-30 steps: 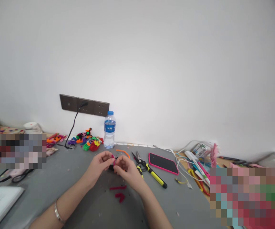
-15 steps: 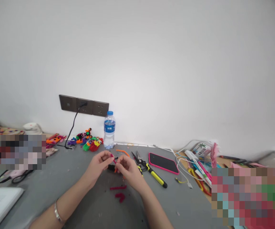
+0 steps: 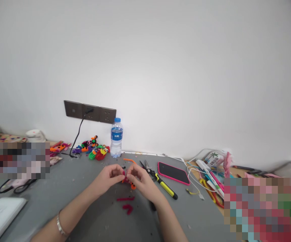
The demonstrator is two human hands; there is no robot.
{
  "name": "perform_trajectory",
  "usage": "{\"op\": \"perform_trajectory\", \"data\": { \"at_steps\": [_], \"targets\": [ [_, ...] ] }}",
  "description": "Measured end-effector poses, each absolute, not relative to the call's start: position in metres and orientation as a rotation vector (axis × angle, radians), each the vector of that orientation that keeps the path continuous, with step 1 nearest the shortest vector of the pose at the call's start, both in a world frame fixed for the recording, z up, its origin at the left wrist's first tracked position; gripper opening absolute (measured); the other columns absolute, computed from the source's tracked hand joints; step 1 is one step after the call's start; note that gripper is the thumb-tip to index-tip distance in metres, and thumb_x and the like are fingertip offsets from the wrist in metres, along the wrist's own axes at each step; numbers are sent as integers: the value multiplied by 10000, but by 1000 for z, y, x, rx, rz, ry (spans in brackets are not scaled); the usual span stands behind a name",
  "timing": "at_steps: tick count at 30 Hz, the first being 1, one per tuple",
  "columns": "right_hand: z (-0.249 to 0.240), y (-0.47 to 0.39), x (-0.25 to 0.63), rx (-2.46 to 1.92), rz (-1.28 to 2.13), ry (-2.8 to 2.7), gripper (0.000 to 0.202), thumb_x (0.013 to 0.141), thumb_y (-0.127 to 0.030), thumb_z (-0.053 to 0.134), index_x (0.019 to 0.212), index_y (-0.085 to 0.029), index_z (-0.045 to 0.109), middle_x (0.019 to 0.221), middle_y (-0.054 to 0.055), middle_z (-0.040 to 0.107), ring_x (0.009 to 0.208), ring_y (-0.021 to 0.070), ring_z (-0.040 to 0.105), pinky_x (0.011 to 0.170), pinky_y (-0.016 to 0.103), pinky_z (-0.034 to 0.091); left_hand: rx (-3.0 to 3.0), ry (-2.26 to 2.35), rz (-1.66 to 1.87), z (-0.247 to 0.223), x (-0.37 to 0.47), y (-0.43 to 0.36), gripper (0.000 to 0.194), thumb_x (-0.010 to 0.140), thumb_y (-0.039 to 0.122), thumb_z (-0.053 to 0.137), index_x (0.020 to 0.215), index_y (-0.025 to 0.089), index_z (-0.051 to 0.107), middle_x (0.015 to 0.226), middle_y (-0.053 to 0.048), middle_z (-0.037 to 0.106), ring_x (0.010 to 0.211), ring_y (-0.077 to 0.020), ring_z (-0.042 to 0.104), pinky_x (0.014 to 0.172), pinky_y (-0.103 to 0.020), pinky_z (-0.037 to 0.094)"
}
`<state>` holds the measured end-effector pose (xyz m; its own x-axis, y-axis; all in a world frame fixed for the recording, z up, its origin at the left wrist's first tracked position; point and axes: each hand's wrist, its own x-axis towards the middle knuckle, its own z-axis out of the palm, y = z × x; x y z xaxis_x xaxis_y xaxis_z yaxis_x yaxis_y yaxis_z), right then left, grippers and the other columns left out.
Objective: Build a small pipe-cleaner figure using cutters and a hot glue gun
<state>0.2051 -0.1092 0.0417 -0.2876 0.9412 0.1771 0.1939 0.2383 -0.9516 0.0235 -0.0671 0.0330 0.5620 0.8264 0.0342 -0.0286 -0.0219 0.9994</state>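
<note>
My left hand (image 3: 112,176) and my right hand (image 3: 138,178) meet over the grey table, fingertips pinched close together. Between them is a small magenta and orange fuzzy piece (image 3: 126,180) that looks like pipe cleaner, partly hidden by the fingers. Its orange end (image 3: 133,186) shows below my right fingers. Nearer to me on the table lie a straight magenta pipe cleaner piece (image 3: 125,199) and a bent one (image 3: 128,209). Beyond my hands rests an orange pipe cleaner (image 3: 129,160). Yellow-and-black cutters (image 3: 164,185) lie right of my right hand, partly behind it.
A water bottle (image 3: 116,139) stands against the wall, beside several colourful fuzzy figures (image 3: 98,151). A pink-edged phone (image 3: 173,173) lies behind the cutters. White cables (image 3: 194,178) and clutter line the right side. At left are a white box (image 3: 2,215) and a black cord (image 3: 76,137).
My fingertips have shifted slightly and the held piece has turned, showing more magenta and orange beneath my fingers. My right hand covers more of the cutters. The loose pieces stay put.
</note>
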Motion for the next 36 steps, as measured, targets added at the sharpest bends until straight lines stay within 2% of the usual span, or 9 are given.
{"op": "perform_trajectory", "data": {
  "at_steps": [5,8,11,22,36],
  "targets": [
    [40,-111,208,-1003,1325,-1592,272,873,-454,573,833,-193,508,717,-19,518,661,126,498,608,235,391,1401,715,698,37,24,-72,261,723,389,726,725,157,608,723,-24,681,653,-138,575,593,-215,375],
    [40,-110,210,-1000,1355,-1563,296,859,-473,587,834,-186,517,688,-23,522,627,118,490,599,236,393,1378,754,704,35,24,-71,280,712,407,730,738,159,601,648,9,632,535,-94,462,498,-194,279],
    [41,-108,210,-1024,1320,-1547,317,842,-493,602,838,-184,531,687,-20,544,616,118,502,605,241,409,1342,782,737,34,24,-69,317,699,444,729,774,174,582,611,44,567,495,-79,373,470,-193,222],
    [36,-102,205,-1115,1176,-1544,313,840,-490,590,798,-182,547,657,-24,519,586,118,474,570,234,376,1358,844,808,37,27,-70,345,678,486,725,741,186,567,545,81,456,488,-81,326,461,-193,223],
    [42,-104,207,-927,1353,-1452,271,811,-422,672,801,-177,555,716,-19,534,608,102,479,606,233,397,1252,773,833,36,27,-71,340,684,461,744,767,164,602,561,78,445,477,-63,314,457,-195,228]
  ]
}}
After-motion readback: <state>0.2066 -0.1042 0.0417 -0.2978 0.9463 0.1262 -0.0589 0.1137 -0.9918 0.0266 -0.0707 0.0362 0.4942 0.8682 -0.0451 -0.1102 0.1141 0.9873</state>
